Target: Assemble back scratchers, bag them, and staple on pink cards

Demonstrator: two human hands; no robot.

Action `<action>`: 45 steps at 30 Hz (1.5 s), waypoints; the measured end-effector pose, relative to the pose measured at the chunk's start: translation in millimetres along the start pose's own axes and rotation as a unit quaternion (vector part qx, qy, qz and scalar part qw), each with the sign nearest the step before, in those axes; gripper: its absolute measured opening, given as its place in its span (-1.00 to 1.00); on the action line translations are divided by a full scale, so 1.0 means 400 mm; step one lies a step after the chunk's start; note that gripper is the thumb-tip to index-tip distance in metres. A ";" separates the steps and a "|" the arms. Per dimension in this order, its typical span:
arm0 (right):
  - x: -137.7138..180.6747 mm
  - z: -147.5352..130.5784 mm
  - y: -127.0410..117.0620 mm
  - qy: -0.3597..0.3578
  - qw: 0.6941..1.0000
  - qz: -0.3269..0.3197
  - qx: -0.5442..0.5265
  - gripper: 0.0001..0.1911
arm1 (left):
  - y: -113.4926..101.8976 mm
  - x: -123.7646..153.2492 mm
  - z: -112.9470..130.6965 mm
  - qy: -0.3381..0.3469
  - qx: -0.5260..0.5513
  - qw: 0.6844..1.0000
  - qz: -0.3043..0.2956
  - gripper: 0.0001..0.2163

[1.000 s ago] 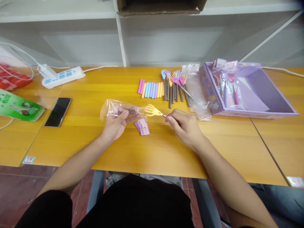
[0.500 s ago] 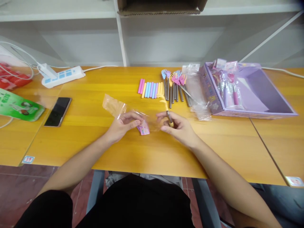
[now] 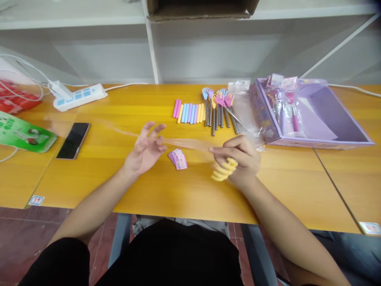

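Note:
My right hand is closed around a back scratcher with a yellow claw head, which points down and left out of the fist. Thumb and forefinger of that hand also pinch the end of a clear plastic bag, smeared by motion and stretching left behind my left hand. My left hand is raised with its fingers spread, close to the bag; I see nothing gripped in it. Between the hands, a small stack of pink and purple cards lies on the table.
Behind the hands lie a row of coloured handles, several claw heads on metal rods and clear bags. At right stands a purple box with bagged scratchers inside. Leftward are a phone, a green carton and a power strip.
The yellow claw has swung from pointing up to pointing down as my right hand turned over. My left hand has opened and lifted off the cards, and the bag is now pinched by my right hand.

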State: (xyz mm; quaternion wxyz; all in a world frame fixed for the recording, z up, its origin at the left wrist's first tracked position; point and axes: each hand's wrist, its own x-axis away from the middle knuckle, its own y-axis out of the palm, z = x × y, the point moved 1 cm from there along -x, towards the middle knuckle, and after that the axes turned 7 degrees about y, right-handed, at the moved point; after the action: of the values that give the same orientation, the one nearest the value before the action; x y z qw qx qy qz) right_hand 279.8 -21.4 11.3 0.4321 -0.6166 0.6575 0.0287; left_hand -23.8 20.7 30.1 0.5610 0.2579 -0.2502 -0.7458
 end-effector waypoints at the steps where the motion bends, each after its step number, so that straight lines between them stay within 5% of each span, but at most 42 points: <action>1: 0.002 -0.004 -0.001 -0.037 0.999 0.014 0.021 -0.71 | 0.000 0.002 -0.007 -0.010 -0.006 1.000 -0.015 -0.36; 4: 0.002 -0.019 0.003 -0.143 0.985 0.051 0.084 -0.61 | 0.008 0.016 -0.034 -0.071 -0.034 0.996 -0.041 -0.22; 9: -0.002 -0.023 0.027 -0.154 0.984 -0.006 0.092 -0.68 | 0.031 0.045 -0.088 -0.097 -0.107 0.989 -0.016 -0.47; 13: -0.009 -0.026 0.034 -0.086 0.987 -0.108 0.082 -0.62 | 0.022 0.043 -0.106 -0.021 -0.174 0.983 0.058 -0.69; 17: -0.023 -0.025 0.027 0.028 0.978 -0.196 0.062 -0.52 | 0.008 0.021 -0.081 0.051 -0.207 0.970 0.119 -0.69; 20: -0.031 -0.013 0.021 0.066 0.977 -0.194 0.058 -0.75 | 0.006 0.009 -0.053 0.081 -0.197 0.968 0.135 -0.69; 24: -0.037 0.001 0.015 0.085 0.982 -0.154 0.063 -0.71 | 0.007 0.003 -0.035 0.091 -0.181 0.967 0.153 -0.69; 29: -0.041 -0.001 0.011 0.094 0.986 -0.124 0.066 -0.74 | 0.009 0.005 -0.041 0.069 -0.187 0.971 0.130 -0.64; 39: -0.028 -0.003 0.026 0.080 0.978 -0.182 0.059 -0.81 | 0.010 0.023 -0.076 0.013 -0.192 0.978 0.085 -0.71; 45: -0.019 -0.015 0.036 0.118 0.968 -0.216 0.041 -0.56 | -0.002 0.027 -0.094 0.003 -0.199 0.978 0.065 -0.67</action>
State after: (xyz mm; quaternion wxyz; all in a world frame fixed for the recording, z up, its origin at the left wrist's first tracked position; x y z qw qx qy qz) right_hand 263.7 -15.3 12.6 0.3717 -0.7249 0.5559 -0.1653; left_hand -2.0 7.2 0.6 0.6493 0.1266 -0.1113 -0.7416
